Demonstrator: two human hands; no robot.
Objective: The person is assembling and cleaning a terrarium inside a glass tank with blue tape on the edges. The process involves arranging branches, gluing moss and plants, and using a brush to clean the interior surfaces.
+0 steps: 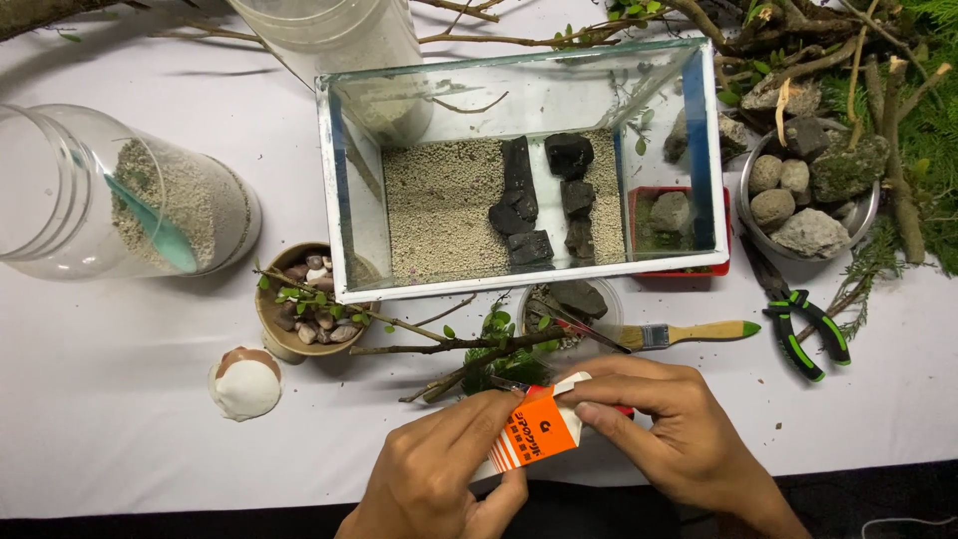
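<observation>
Tank (344,190) on the tabletop (120,439) already holds gravel (439,210) and black stones (524,205); branches (449,344) lie outside it. Left hand (439,479) and right hand (669,429) have fingers closed on an orange-and-white packet (534,431) at the near edge, apparently unopened.

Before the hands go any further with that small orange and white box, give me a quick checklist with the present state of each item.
1. Both hands on the orange and white box: ok, left hand and right hand hold it.
2. Box flap open: cannot tell, fingers cover that end.
3. Glass tank upright with gravel and dark stones inside: ok.
4. Paintbrush and green-handled pliers lying apart from the hands: ok.
5. Leafy branch lies just beyond the box: ok.
</observation>
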